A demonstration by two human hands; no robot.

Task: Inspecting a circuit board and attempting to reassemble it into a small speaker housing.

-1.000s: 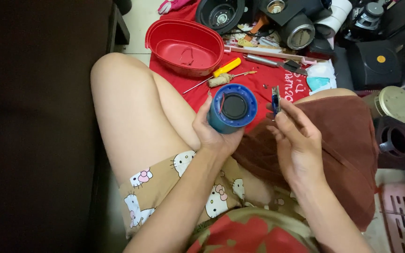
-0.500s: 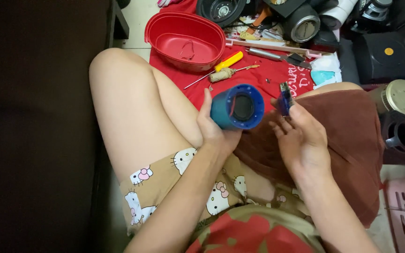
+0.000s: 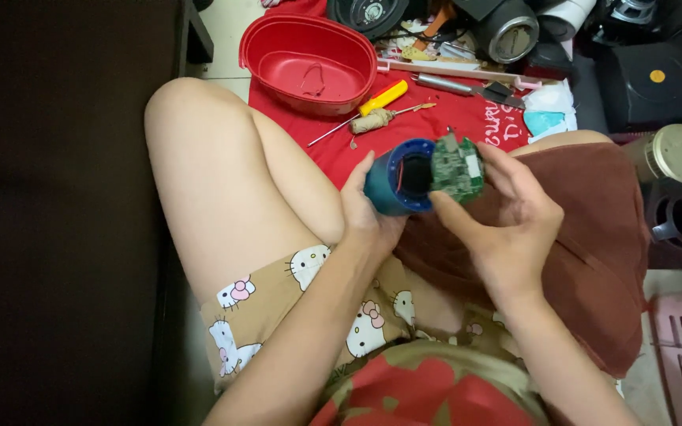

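Note:
My left hand [image 3: 365, 214] grips a dark blue cylinder-shaped speaker housing [image 3: 392, 181], its open round end turned toward the right. My right hand [image 3: 507, 213] pinches a round green circuit board [image 3: 457, 169] by its edge, holding it right at the housing's open mouth. The board faces the camera, showing small components and a white patch. Both hands hover above my lap, over a brown cloth [image 3: 586, 237] on my right leg.
A red oval plastic bowl [image 3: 309, 67] sits on a red cloth [image 3: 436, 122] ahead, with a yellow-handled screwdriver [image 3: 380, 99], a twine-wrapped tool [image 3: 372, 121] and other tools. Dark speaker parts and metal canisters [image 3: 676, 154] crowd the top right. Dark furniture [image 3: 57, 197] fills the left.
The right hand turned the circuit board from edge-on to face the camera and brought it against the housing's mouth. The housing tipped so its opening points right. The view moved closer.

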